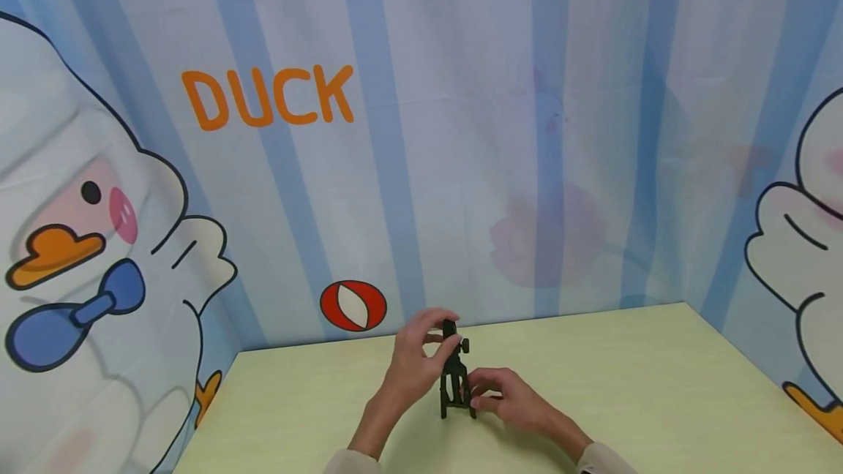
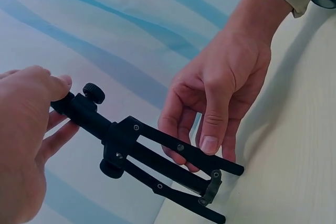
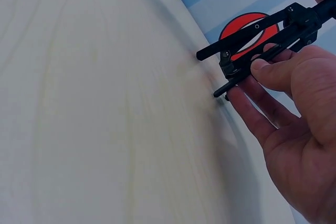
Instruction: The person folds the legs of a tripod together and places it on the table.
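A small black tripod [image 1: 453,366] stands roughly upright between both hands, its legs only slightly spread. My left hand [image 1: 413,360] pinches the top of its centre column, close to a round knob [image 2: 93,93]. Lower down, my right hand [image 1: 516,402] holds one leg between thumb and fingers, as the right wrist view shows at the leg [image 3: 247,69]. Short brackets join the legs to the column near the bottom in the left wrist view, and a second knob [image 2: 111,168] sits at the leg collar. Whether the feet touch the table cannot be told.
The pale wooden table [image 1: 593,364] spreads out around the hands. Behind it hangs a light blue striped curtain [image 1: 454,167] with printed ducks, the word DUCK and a red-and-white ball [image 1: 372,306]. The table's back edge runs just behind the tripod.
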A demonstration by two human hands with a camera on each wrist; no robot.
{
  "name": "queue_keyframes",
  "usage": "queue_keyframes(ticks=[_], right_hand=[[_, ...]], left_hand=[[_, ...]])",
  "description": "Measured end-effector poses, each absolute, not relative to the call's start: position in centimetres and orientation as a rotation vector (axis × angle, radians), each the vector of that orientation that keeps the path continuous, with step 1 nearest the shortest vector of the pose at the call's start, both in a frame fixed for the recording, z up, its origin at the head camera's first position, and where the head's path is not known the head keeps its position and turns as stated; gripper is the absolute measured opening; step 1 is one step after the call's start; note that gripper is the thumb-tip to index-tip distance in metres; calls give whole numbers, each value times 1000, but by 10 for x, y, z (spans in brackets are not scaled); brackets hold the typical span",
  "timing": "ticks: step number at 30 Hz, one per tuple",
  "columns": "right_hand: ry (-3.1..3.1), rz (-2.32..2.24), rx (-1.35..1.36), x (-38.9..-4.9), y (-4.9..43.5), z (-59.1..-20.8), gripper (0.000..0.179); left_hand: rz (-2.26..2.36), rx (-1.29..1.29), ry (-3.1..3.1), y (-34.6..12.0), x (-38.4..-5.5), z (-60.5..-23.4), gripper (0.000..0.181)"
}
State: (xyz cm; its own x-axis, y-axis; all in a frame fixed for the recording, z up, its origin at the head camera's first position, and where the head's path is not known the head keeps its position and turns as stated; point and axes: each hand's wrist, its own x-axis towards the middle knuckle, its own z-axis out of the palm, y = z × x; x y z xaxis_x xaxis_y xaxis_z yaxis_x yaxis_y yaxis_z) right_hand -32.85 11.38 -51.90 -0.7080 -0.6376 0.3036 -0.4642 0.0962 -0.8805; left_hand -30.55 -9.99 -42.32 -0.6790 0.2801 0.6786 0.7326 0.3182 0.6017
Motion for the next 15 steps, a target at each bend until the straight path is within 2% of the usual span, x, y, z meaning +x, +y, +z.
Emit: queue_keyframes(ticks=[11, 15], right_hand=[[2235, -1712, -1167, -329, 114, -521, 17], [2322, -1756, -1081, -328, 113, -521, 12]], left_hand=[[-1334, -840, -2066, -100, -304, -421, 32], [-1337, -863, -2062, -101, -304, -421, 32]])
